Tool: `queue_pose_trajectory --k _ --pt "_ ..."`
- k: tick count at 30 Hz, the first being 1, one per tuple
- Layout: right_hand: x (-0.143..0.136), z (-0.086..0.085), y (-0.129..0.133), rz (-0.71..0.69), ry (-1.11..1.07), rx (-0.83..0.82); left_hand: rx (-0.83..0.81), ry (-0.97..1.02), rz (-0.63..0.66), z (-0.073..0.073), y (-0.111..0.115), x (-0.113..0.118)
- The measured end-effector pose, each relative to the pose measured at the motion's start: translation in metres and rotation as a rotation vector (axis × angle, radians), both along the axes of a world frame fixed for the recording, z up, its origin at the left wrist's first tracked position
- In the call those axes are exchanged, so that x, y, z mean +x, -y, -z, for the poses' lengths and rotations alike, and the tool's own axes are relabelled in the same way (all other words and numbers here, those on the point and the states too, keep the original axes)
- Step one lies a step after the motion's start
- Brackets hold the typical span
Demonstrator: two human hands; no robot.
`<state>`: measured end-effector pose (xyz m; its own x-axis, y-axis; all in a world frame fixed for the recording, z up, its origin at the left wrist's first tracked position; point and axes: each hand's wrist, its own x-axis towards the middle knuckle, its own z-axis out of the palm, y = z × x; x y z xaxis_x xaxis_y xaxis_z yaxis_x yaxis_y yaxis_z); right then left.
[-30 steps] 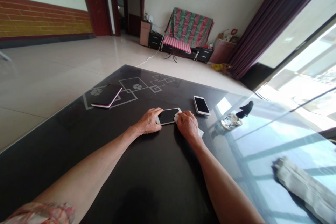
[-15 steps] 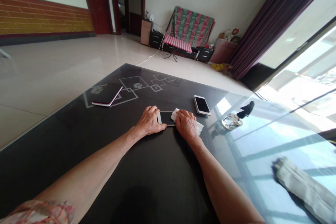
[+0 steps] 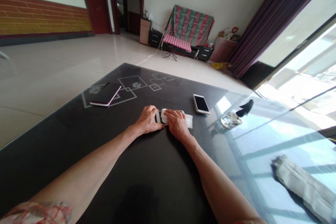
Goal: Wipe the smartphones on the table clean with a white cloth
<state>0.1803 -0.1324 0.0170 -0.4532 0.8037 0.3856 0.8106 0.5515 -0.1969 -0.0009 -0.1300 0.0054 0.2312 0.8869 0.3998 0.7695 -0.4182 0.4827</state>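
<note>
While bare left hand (image 3: 147, 120) pinches flat white-edged black-screened phone (image 3: 158, 117) by edges | phone rests on glossy black table (image 3: 120, 175) | bare right hand (image 3: 177, 124) presses white serrated-edged cloth (image 3: 189, 121) onto phone, fingers together

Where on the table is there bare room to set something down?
Between the left forearm and the right forearm; also between the left forearm and the black notebook. Crowded: the left hand, right hand, phone and white cloth bunch together, with another phone and the bottle nearby.
</note>
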Motion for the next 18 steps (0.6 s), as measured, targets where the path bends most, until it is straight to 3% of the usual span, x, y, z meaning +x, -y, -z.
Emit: queue_pose_trajectory --k 4,14,18 --pt "-0.003 -0.003 0.002 -0.057 0.005 0.0 -0.016 -0.006 -0.004 0.0 0.0 -0.001" --pt "0.031 -0.002 -0.014 0.356 0.049 0.042 -0.038 0.002 0.001 -0.003 0.0 -0.004" --pt "0.027 -0.003 -0.012 0.33 0.087 0.026 -0.035 0.015 0.0 -0.002 0.0 -0.004"
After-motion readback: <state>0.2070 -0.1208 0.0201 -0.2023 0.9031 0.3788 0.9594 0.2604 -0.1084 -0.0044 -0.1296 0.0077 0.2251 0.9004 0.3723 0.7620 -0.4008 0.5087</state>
